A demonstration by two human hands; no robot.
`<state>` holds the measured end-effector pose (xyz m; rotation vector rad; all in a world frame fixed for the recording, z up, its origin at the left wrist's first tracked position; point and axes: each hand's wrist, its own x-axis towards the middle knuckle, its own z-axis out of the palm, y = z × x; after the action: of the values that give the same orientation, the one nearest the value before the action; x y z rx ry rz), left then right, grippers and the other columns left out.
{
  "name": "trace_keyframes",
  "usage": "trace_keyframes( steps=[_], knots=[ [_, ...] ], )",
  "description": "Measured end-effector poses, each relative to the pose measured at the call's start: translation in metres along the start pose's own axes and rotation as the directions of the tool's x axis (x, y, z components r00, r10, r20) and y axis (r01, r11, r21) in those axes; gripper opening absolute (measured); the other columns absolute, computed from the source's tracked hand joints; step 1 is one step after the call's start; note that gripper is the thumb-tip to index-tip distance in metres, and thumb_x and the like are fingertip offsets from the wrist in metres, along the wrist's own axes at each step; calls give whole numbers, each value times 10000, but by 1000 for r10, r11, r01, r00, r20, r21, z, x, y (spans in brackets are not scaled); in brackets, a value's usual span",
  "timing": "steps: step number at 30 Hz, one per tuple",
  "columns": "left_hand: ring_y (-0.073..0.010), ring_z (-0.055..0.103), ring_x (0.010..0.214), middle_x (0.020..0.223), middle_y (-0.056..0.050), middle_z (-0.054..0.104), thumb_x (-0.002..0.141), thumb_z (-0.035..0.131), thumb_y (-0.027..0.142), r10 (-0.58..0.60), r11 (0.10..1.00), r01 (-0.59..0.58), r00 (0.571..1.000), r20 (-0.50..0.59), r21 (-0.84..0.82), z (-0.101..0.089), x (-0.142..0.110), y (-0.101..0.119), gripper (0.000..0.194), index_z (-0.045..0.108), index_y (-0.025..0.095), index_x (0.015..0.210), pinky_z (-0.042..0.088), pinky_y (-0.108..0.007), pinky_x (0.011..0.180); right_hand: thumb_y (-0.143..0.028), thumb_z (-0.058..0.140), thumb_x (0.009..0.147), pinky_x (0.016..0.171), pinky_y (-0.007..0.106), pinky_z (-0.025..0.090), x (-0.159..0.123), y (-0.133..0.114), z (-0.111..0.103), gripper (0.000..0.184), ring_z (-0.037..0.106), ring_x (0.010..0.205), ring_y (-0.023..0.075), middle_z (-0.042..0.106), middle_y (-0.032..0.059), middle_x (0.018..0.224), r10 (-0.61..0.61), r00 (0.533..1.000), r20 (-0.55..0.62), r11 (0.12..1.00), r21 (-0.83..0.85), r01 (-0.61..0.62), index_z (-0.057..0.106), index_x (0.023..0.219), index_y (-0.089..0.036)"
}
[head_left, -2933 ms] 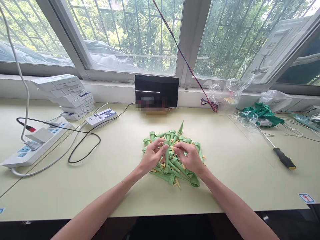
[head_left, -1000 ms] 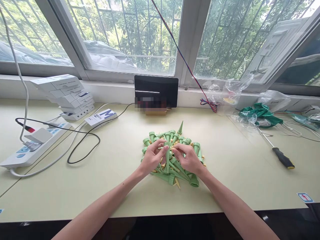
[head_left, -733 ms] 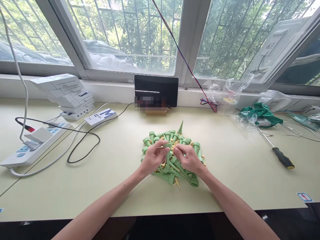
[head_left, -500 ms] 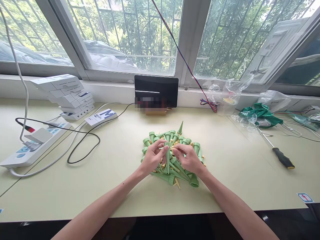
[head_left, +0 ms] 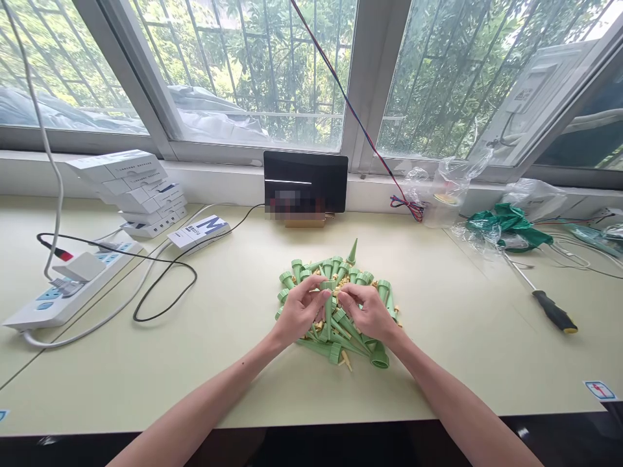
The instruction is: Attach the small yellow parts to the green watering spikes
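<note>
My left hand is closed on a green plastic watering spike, its ridged cap up and its point hanging down over the pile. My right hand pinches a small pale-yellow plastic piece right beside the spike's cap; the fingers hide most of it. Whether the piece touches the cap, I cannot tell. Beneath and around both hands lies a heap of similar green spikes mixed with small yellow valve pieces. One more spike stands point up at the heap's far side.
A dark tablet leans on a stand by the window. Stacked white boxes, a power strip and loose cables lie to the left. On the right are a screwdriver, a green bag and clear plastic wrapping.
The whole view has shifted slightly. Both hands stay together over the heap, with the right fingertips moved a little beside the spike's cap.
</note>
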<state>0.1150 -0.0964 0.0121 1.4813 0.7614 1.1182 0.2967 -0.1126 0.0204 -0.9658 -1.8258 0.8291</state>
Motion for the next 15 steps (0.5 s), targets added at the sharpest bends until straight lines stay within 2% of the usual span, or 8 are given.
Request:
trace_keyframes(
  steps=[6,10,15],
  knots=[
    [-48,504,409,760,35,531,915,593,399,-43,999,42,999,23,9,-1,1,3,255,524,212,1073,421,-182,378,-389,468,990,507,254,305,-1,1,2,330,366,538,112,458,-21,614,17,1000,1,1000,-22,-17,546,753,-174],
    [-72,556,493,823,19,550,905,612,394,-70,997,70,997,31,-6,3,0,8,284,489,235,1107,454,-185,407,-396,460,998,545,254,326,0,3,3,342,384,561,116,492,-13,632,2,1000,-2,997,-79,-2,591,786,-162],
    [-88,581,528,737,29,567,898,630,380,-98,995,99,995,25,-20,1,3,16,286,506,225,1103,466,-186,457,-405,490,985,540,249,314,2,6,3,368,371,549,110,471,-25,596,-16,999,-32,993,-120,12,580,720,-166]
  ],
)
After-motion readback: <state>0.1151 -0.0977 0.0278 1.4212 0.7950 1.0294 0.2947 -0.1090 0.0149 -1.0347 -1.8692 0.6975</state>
